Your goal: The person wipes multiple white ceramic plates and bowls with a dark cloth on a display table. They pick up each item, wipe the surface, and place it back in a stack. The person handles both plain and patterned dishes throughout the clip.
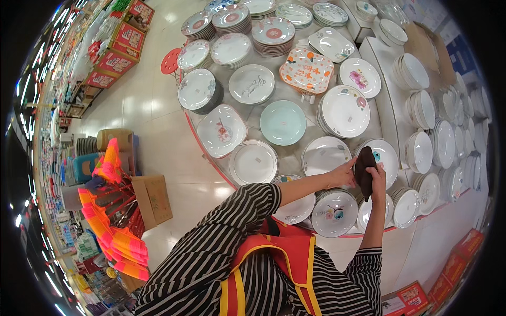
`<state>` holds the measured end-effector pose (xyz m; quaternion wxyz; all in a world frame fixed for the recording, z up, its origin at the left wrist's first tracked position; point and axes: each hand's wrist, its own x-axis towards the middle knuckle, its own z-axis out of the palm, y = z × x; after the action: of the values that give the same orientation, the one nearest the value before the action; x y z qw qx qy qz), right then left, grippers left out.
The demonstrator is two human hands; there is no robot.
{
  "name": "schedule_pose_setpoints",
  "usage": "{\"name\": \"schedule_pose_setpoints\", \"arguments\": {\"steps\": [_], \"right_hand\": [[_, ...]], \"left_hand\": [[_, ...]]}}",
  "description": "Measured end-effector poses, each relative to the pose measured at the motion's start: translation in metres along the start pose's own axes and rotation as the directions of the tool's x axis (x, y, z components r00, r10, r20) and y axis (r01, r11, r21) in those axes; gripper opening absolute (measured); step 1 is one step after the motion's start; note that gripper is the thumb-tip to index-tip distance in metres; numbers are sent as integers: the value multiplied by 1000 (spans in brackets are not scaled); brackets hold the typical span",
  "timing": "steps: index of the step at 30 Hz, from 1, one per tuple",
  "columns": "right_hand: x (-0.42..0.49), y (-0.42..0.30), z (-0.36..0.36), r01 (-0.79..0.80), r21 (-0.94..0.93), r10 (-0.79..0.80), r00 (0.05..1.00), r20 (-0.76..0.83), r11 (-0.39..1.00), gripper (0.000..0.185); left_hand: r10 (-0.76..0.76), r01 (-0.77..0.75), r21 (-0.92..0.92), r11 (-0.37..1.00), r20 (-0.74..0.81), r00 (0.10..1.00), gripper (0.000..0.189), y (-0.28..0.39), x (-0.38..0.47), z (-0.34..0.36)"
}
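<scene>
My right hand (377, 179) grips a dark brown, soft-looking item (365, 172), perhaps a folded cloth or pouch, upright over the plates. My left hand (344, 175) is close on its left side; the extended index finger reaches its edge, and whether the other fingers hold it is unclear. Behind the item is a stack of white plates with a teal flower (385, 158), partly covered. Left of it lies a white round plate stack (325, 152). Just below my hands are a plate with a pink and blue flower (334, 215) and another white plate stack (363, 217).
A round-ended display table with a red edge (205, 152) holds many plate stacks, including a mint-green plate (283, 122) and an orange-patterned square plate (306, 70). White bowls (419, 152) stand on the right. A cardboard box (152, 201) and a red stool (170, 61) are on the left.
</scene>
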<state>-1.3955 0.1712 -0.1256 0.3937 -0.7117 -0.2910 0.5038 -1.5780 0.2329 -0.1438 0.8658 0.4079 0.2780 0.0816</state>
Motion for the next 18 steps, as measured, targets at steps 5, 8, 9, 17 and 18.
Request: {"name": "schedule_pose_setpoints", "arguments": {"steps": [5,8,9,17,18], "right_hand": [[-19,-63,42,123,228,-137,990,45,966,36],[-12,-101,88,270,-15,-265,952,151,963,38],[4,-96,106,340,-79,-319,926,201,937,39],[116,-79,269,378,-735,-347,915,205,563,38],[133,-68,282,342,-772,-335,926,177,536,39]], "left_hand": [[346,-235,370,899,-271,898,46,-12,-36,-66],[620,-21,747,664,-535,575,36,13,-75,-145],[733,71,841,536,-506,455,41,20,-89,-177],[487,603,679,419,-728,482,28,19,-121,-276],[441,610,676,413,-735,515,25,19,-118,-277]]}}
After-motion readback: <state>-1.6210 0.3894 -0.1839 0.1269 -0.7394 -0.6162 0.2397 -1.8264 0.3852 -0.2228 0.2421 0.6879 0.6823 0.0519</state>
